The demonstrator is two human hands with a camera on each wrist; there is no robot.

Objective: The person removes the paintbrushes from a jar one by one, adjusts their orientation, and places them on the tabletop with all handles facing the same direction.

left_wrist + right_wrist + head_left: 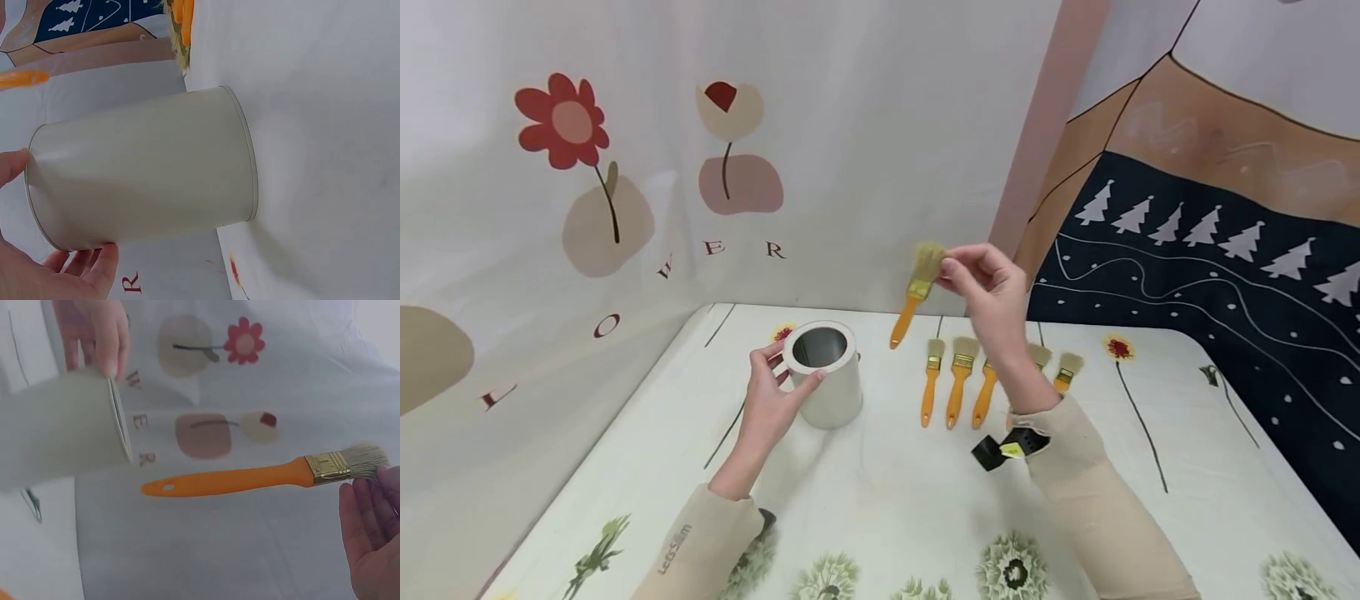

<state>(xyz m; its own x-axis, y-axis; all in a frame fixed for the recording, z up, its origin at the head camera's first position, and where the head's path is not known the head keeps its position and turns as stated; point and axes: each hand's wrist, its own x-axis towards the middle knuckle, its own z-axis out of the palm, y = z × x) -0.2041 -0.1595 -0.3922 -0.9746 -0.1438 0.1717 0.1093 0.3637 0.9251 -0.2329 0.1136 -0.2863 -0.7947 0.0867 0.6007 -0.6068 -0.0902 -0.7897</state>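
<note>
A pale, off-white cylindrical can stands upright on the table, its grey inside showing through the round mouth. My left hand grips it near the top, thumb at the rim and fingers round the far side. To the right, my right hand pinches a paintbrush by its bristles. This brush has an orange handle and a gold-coloured ferrule. It hangs in the air with the handle end slanting down towards the can, apart from it. In the left wrist view, only the tip of its orange handle appears.
Several more orange-handled paintbrushes lie in a row right of the can, some partly hidden by my right forearm. A flower-printed white cloth covers the table. Printed curtains hang behind and at the sides.
</note>
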